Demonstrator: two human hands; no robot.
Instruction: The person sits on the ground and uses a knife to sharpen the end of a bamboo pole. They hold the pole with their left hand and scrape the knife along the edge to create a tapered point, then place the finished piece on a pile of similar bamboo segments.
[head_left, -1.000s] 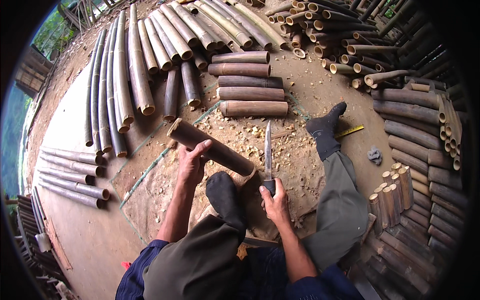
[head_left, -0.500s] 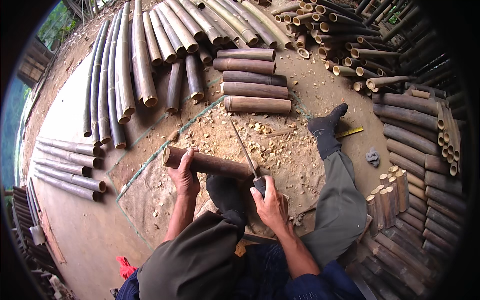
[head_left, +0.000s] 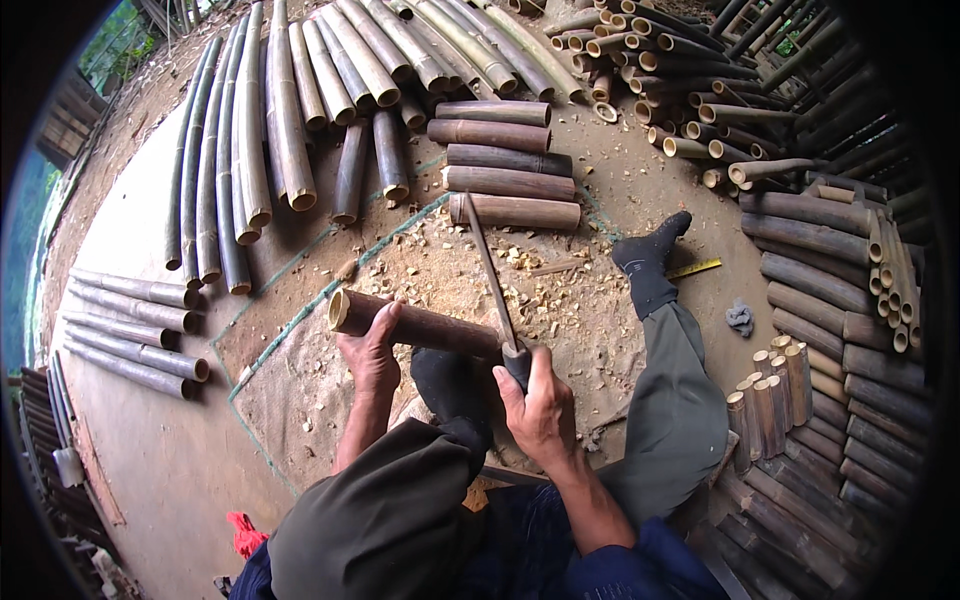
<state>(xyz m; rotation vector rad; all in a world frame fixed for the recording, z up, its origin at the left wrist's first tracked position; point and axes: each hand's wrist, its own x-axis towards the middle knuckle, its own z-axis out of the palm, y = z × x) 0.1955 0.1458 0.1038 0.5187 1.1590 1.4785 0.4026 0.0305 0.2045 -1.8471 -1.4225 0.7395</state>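
Note:
My left hand is wrapped round a short, dark brown bamboo tube, near its left end. The tube lies almost level above the sacking, and its pale, hollow left end shows. My right hand grips the dark handle of a long, narrow-bladed knife. Its blade points up and away, crossing at the right end of the tube; whether the edge touches the bamboo I cannot tell. That right end is partly hidden behind the knife and hand. Below the tube is my dark-socked left foot.
Pale chips litter the sacking. Beyond it lies a row of cut bamboo tubes; long bamboo poles fan out at the far left. Stacked tubes line the right side, near a yellow tape measure and grey rag.
The knife has turned in my right hand, so more of its blade's breadth shows. The tube's left end has tilted slightly, showing more of its hollow. My left hand keeps its hold.

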